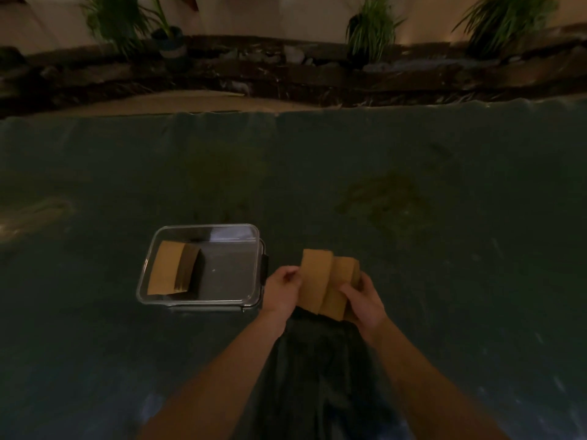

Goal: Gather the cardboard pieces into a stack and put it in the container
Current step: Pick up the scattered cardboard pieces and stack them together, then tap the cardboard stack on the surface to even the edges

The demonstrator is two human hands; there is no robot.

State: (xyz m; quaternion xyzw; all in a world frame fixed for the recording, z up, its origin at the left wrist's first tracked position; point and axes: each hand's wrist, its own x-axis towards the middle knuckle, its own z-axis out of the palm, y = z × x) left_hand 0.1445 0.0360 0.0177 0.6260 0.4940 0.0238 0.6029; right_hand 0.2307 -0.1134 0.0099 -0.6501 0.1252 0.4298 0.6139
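Brown cardboard pieces [327, 282] are held between both hands, fanned out and uneven, just right of the container. My left hand [281, 289] grips their left edge. My right hand [363, 301] holds them from the right and underneath. The clear plastic container [254, 249] sits on the dark green cover to the left of my hands. Inside it, against its left wall, leans a stack of cardboard pieces [173, 271].
A dark green cover [444, 249] spreads over the whole work surface, with stained patches at the middle right. Behind its far edge runs a dark rocky ledge [286, 74] with several potted plants [370, 30]. Dark cloth [320, 369] lies between my forearms.
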